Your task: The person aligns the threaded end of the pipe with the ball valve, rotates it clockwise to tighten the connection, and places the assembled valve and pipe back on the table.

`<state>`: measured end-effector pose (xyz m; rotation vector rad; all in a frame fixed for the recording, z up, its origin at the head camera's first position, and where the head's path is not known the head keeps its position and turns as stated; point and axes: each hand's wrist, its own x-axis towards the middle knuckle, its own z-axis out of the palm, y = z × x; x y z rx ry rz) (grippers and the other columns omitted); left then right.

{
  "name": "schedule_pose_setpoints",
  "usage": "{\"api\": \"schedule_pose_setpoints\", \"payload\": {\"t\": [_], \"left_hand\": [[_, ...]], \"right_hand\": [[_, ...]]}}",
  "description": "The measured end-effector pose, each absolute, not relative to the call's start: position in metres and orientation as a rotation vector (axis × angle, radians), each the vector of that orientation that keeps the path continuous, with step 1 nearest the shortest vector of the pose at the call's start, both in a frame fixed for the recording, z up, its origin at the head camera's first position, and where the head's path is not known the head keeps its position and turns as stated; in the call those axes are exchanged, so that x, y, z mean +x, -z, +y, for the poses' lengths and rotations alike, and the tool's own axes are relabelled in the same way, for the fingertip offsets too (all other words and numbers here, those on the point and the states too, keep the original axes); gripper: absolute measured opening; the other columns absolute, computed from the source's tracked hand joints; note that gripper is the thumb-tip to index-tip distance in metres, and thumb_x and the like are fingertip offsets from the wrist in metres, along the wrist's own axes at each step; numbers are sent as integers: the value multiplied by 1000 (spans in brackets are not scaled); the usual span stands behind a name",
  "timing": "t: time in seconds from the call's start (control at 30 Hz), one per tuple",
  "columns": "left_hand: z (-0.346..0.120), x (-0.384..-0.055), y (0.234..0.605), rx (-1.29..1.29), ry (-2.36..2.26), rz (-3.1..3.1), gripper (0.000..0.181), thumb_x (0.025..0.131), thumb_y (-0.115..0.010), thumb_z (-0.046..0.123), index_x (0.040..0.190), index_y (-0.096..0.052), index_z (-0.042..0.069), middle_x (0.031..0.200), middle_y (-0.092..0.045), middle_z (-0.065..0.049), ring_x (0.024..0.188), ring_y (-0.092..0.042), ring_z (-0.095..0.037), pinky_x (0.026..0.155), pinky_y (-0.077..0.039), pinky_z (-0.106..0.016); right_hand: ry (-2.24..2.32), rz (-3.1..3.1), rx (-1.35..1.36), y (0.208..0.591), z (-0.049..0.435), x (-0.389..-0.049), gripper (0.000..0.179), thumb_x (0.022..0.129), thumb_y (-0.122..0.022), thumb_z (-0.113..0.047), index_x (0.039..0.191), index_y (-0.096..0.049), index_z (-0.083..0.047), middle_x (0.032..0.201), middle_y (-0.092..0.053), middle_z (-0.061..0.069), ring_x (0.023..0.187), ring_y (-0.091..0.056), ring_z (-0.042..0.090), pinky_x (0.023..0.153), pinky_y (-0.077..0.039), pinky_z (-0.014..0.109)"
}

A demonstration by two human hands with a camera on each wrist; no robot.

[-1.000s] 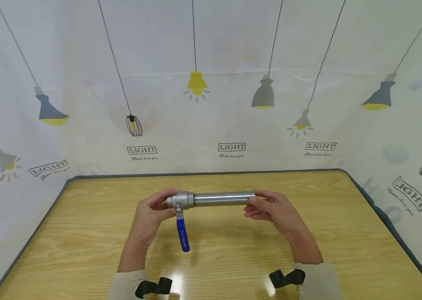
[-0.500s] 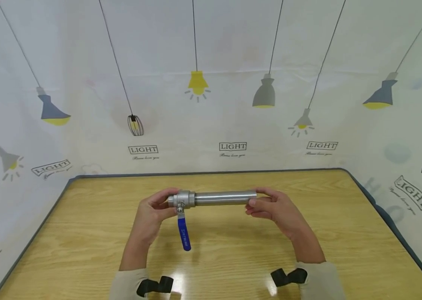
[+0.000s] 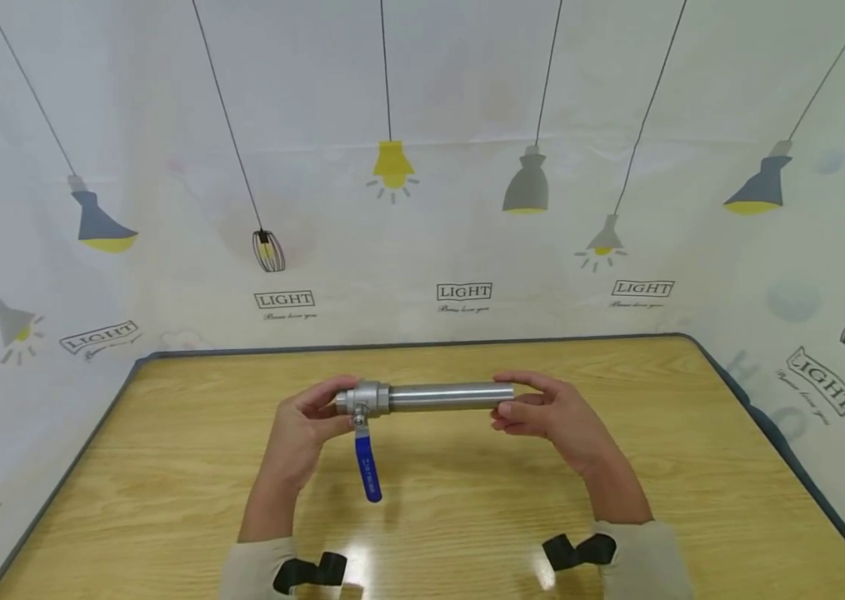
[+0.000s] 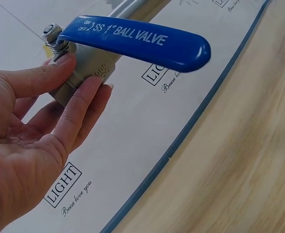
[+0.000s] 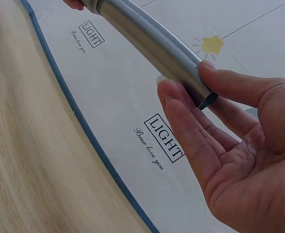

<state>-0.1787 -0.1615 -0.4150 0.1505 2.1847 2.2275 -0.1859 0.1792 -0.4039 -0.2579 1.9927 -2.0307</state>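
Observation:
A steel ball valve (image 3: 367,398) with a blue lever handle (image 3: 367,468) is joined to a straight steel pipe (image 3: 452,396), held level over the table. My left hand (image 3: 300,433) grips the valve body at its left end, thumb and fingers on opposite sides. In the left wrist view the blue handle (image 4: 137,41) reads "1" BALL VALVE". At the other end my right hand (image 3: 561,421) holds the pipe's tip between thumb and fingers. The right wrist view shows the open end of the pipe (image 5: 157,43) between the thumb (image 5: 239,85) and the fingertips.
Below is a wood-grain table (image 3: 422,517) with a dark blue edge strip (image 3: 422,343). A white backdrop (image 3: 460,225) printed with lamps and "LIGHT" labels rises behind it and on both sides. Black straps (image 3: 310,571) cross both sleeves.
The right hand's index finger has shifted leftward along the top of the pipe, and its grip sits slightly differently. The left hand and the valve have stayed nearly still.

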Motion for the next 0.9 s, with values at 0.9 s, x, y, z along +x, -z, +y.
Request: {"api": "schedule_pose_setpoints", "payload": {"t": [0.9], "left_hand": [[-161,-179,418,228,-2250,2183,46,77,-68,-15,121,-63,-3,122,-64,-13,105,-65,-23,84,-57,-36]], "right_hand": [[1930,2114,-174,401,174,-186,48,95,-63,-30,128,-57,5,92,-70,12,83,-71,20,77,-59,32]]}}
